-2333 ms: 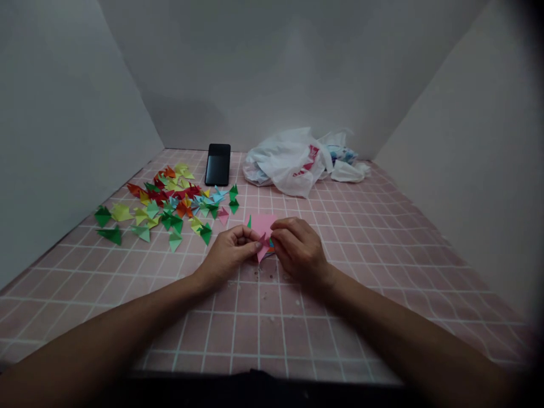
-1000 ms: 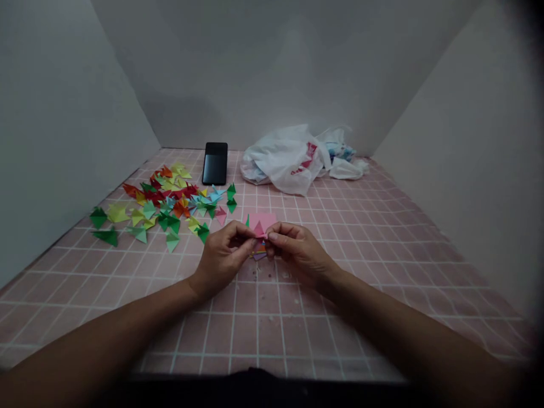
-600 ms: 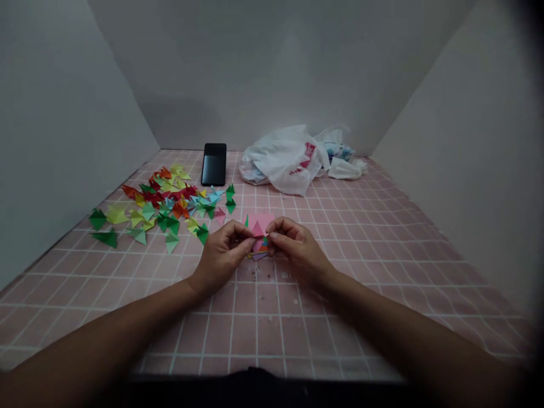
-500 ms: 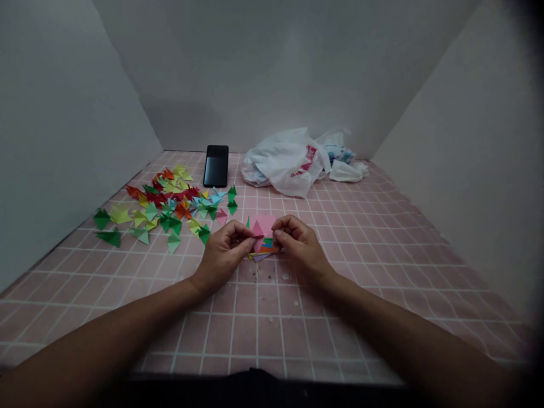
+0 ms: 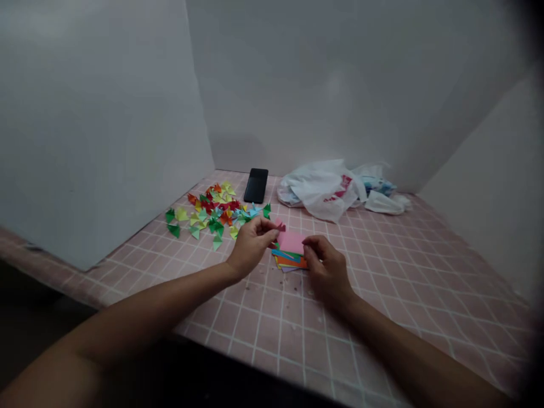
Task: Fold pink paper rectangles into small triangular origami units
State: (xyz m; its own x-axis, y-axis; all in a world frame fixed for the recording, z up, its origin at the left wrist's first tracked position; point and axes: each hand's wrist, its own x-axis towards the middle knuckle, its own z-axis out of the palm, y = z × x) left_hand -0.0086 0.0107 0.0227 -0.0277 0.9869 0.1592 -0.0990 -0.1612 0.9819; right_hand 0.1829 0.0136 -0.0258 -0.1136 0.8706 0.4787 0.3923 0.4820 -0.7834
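Note:
My left hand [image 5: 253,245] pinches a small pink folded paper piece [image 5: 281,225] between thumb and fingertips, above the far left corner of a paper stack. The stack of coloured paper sheets [image 5: 292,243] lies on the table between my hands. Its top sheet is pink, with green, blue, orange, yellow and purple edges fanned out below. Curled at the stack's right edge is my right hand [image 5: 328,265], thumb and forefinger close together. Whether those fingertips grip the pink sheet or something small is hidden.
Many folded paper pieces [image 5: 216,224] in several colours lie scattered left of the stack. Behind them a black phone [image 5: 256,185] rests near the back wall. White plastic bags [image 5: 317,187] sit at the back right. Small scraps dot the pink checked tablecloth [image 5: 272,317].
My view has turned left, so everything appears farther right. My hands have moved apart; the left, still holding the pink folded piece, is now farther from the right, uncovering more of the stack.

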